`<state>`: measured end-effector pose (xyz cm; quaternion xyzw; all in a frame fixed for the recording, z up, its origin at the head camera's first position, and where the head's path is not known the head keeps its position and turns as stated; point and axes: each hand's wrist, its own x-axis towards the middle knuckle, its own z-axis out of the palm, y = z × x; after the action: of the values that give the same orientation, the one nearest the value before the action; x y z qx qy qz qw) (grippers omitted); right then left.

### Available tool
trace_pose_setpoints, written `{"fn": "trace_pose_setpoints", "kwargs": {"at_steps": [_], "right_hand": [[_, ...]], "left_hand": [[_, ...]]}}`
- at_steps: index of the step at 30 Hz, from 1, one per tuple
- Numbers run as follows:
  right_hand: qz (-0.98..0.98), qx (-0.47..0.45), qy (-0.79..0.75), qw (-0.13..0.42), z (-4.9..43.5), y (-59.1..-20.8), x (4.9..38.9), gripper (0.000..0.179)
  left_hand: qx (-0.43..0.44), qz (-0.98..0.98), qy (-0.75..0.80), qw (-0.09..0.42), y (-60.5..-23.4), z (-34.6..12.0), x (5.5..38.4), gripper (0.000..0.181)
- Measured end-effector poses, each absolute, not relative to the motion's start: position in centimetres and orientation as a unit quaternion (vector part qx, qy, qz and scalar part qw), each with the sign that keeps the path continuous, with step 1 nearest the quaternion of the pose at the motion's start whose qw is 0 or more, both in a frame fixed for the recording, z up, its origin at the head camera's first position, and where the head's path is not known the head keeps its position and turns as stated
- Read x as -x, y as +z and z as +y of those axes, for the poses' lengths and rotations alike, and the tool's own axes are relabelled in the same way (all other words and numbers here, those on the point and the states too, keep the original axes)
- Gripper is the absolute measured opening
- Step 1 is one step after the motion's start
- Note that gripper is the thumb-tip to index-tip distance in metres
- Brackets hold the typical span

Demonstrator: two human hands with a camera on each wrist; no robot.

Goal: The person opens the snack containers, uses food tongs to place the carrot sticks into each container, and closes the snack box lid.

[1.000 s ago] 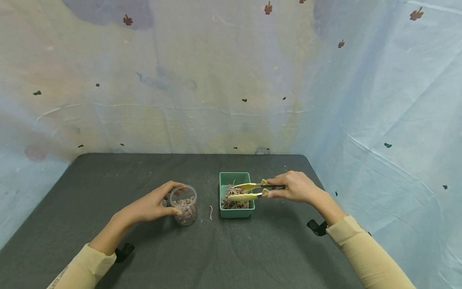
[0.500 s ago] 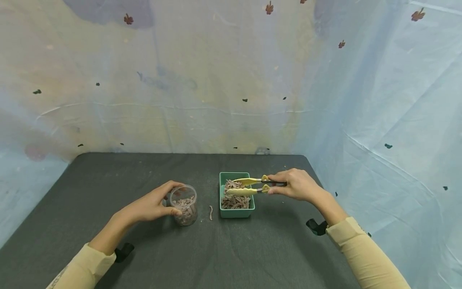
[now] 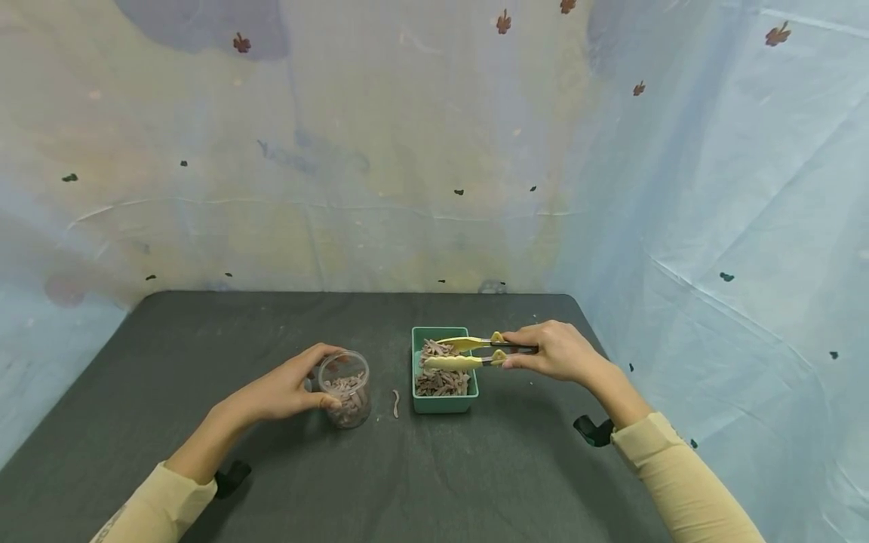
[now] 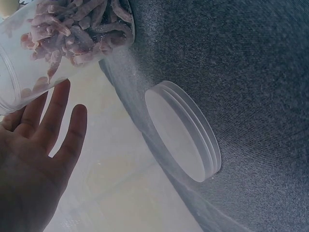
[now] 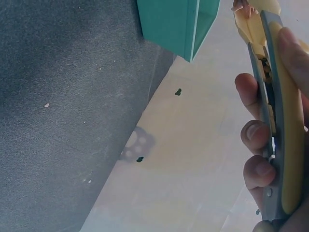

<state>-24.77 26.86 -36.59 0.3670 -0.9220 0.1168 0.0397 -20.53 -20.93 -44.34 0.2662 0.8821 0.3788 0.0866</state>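
In the head view my left hand (image 3: 292, 385) holds a clear plastic jar (image 3: 349, 400) from its left side, thumb and fingers about its wall. Brownish shredded pieces (image 4: 82, 29) fill part of the jar. My right hand (image 3: 560, 351) grips yellow-tipped tongs (image 3: 468, 362) by the handles. The tong heads are over the green rectangular tub (image 3: 441, 405), which holds a heap of the same pieces (image 3: 441, 382). Some brownish stuff (image 5: 241, 6) shows at the tong heads in the right wrist view; how much is pinched I cannot tell.
One loose strip (image 3: 396, 403) lies on the dark table (image 3: 421, 483) between jar and tub. A clear round lid (image 4: 183, 133) lies near the jar in the left wrist view. Plastic sheeting (image 3: 380, 151) hangs behind and at the right. Small crumbs dot the tabletop.
My right hand has lifted the tongs slightly from lower in the heap, shifting them a bit toward the tub's far side. The left hand and jar have stayed in place.
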Motion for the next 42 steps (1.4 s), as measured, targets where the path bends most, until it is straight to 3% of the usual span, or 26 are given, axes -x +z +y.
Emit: {"fn": "trace_pose_setpoints", "kwargs": {"at_steps": [22,42], "right_hand": [[-0.913,-0.375,0.143,0.078,26.3,-36.3,24.8,0.056],[-0.879,-0.433,0.171,0.104,22.4,-35.3,25.2,0.055]], "left_hand": [[-0.272,0.880,0.380,0.087,-44.3,-20.8,20.6,0.080],[-0.265,0.879,0.386,0.088,-44.4,-20.8,20.6,0.079]]}}
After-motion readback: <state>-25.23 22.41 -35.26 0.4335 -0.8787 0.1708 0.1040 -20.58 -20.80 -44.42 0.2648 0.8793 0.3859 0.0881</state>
